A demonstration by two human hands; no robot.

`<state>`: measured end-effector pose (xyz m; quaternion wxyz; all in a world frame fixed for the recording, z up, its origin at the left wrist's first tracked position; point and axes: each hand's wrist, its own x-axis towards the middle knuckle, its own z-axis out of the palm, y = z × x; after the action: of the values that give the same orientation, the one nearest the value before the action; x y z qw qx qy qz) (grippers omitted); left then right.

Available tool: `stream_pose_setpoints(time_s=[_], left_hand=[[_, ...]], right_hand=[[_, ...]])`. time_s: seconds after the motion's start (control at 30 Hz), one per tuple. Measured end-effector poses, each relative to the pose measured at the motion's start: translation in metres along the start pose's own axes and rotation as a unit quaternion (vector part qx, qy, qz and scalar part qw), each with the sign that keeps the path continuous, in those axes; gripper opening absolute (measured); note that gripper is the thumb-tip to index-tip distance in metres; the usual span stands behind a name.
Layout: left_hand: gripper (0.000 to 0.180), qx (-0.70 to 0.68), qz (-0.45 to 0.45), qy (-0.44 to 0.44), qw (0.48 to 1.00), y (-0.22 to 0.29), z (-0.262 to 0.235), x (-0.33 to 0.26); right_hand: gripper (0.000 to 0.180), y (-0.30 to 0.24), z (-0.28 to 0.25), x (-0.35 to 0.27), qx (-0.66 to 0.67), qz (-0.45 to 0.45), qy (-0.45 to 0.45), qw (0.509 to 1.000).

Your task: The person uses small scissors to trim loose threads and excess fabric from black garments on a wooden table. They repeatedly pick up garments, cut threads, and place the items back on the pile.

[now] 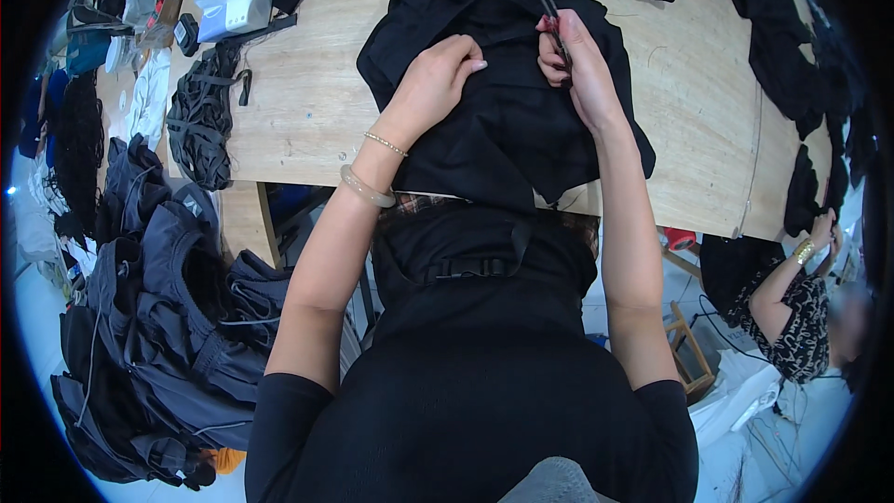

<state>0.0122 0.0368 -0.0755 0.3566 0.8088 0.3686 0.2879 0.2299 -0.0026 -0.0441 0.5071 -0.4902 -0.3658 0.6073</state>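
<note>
A black garment (507, 121) lies spread and creased on the wooden table in front of me, its near part hanging over the edge. My left hand (445, 79) rests on its left side, thumb and fingers pinched together on the black cloth. At the upper right of the garment, my right hand (579, 61) is closed around dark thread snips (547, 2) with a red wrapping. Their two thin blades point away from me, slightly apart. The fingers of this hand partly hide the handle.
Dark straps (200, 116) and a white tissue pack (237, 7) lie on the wooden table (298, 102) at left. Dark garments (177, 307) are heaped to my lower left. More black cloth (787, 47) lines the far right edge. Another person (792, 303) works at right.
</note>
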Motion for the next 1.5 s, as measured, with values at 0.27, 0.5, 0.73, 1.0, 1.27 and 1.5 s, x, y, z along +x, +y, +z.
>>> stream_pose_setpoints(time_s=[0.27, 0.5, 0.73, 1.0, 1.27, 1.5], left_hand=[[0.009, -0.023, -0.038, -0.021, 0.999, 0.002, -0.002, 0.002], [0.008, -0.062, -0.02, -0.023, 0.998, 0.006, 0.0, -0.009], [0.008, -0.032, -0.025, -0.022, 0.999, 0.009, 0.004, -0.014], [0.008, -0.012, -0.016, -0.013, 1.0, 0.009, 0.006, -0.014], [0.008, -0.015, -0.024, -0.017, 0.999, 0.009, 0.006, -0.014], [0.008, -0.012, -0.021, -0.016, 1.0, 0.01, 0.006, -0.013]], right_hand=[[0.026, -0.014, 0.008, -0.024, -0.513, -0.153, 0.065, 0.842], [0.022, -0.005, 0.014, -0.029, -0.567, -0.179, 0.017, 0.804], [0.021, -0.008, 0.012, -0.032, -0.6, -0.184, 0.013, 0.778], [0.023, -0.014, 0.017, -0.026, -0.633, -0.196, -0.01, 0.749], [0.022, -0.012, 0.022, -0.02, -0.64, -0.211, -0.026, 0.739], [0.022, -0.013, 0.018, -0.02, -0.64, -0.208, -0.015, 0.74]])
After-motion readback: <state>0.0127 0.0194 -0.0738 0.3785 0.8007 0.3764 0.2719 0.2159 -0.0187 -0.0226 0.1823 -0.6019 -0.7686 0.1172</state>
